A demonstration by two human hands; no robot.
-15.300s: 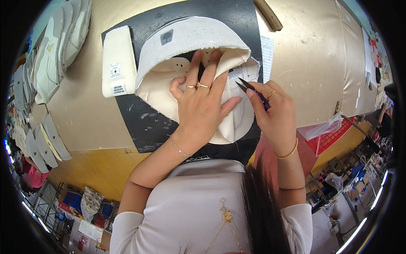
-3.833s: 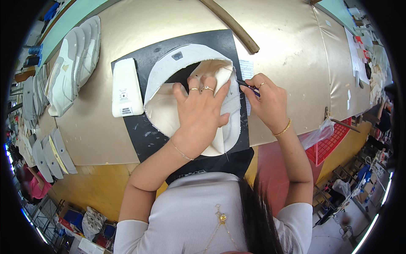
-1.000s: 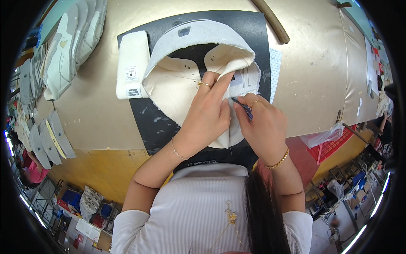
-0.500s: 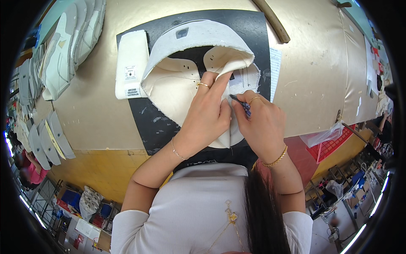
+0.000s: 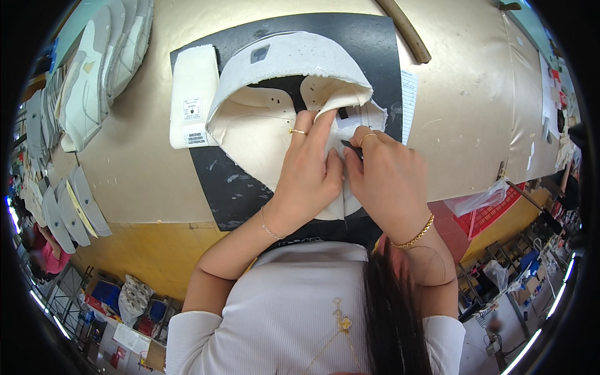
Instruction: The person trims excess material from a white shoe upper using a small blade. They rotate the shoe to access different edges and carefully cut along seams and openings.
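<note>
A pale shoe upper (image 5: 250, 134), grey-white outside and cream inside, lies opened out in front of me. My left hand (image 5: 309, 169) grips it near the middle, fingertips at the folded edge of the lining. Close beside it, my right hand (image 5: 390, 172) is closed around a small dark pointed tool (image 5: 349, 145), its tip at the upper's right part. Most of that tool is hidden by my fingers, so its exact kind cannot be told. A white padded tongue (image 5: 193, 87) with a printed label lies to the left. Under everything sits a black work mat (image 5: 225, 187).
Stacked shoe uppers (image 5: 106, 75) stand at the far left, with grey pieces (image 5: 69, 203) below them. A curved wooden handle (image 5: 406, 31) lies at the back. A paper sheet (image 5: 409, 94) sticks out beside the mat. A red basket (image 5: 490, 209) is at the right.
My right hand has turned slightly and now covers more of the tool. The upper has shifted and tilted a little under my hands.
</note>
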